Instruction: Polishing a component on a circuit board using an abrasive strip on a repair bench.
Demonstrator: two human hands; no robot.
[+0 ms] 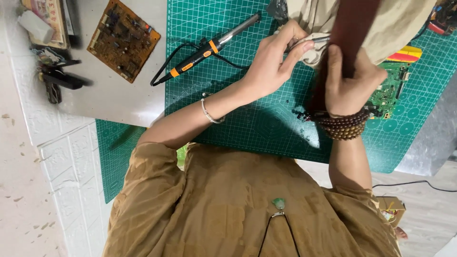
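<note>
Open green mat (266, 128) lies bare below the left hand (273, 62), easy passage there. Up left, the soldering iron (209, 47) and its cable cut across diagonally. By the right hand (350, 81), a green circuit board (392, 90) crowds the mat.

A dark brown strip (354, 28) (blurred) hides the right hand (350, 81)'s fingertips and runs off the top edge.

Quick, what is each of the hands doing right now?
Left hand: closed, pinching thin metal tweezers.
Right hand: closed around a dark reddish-brown strip, against beige cloth.
</note>
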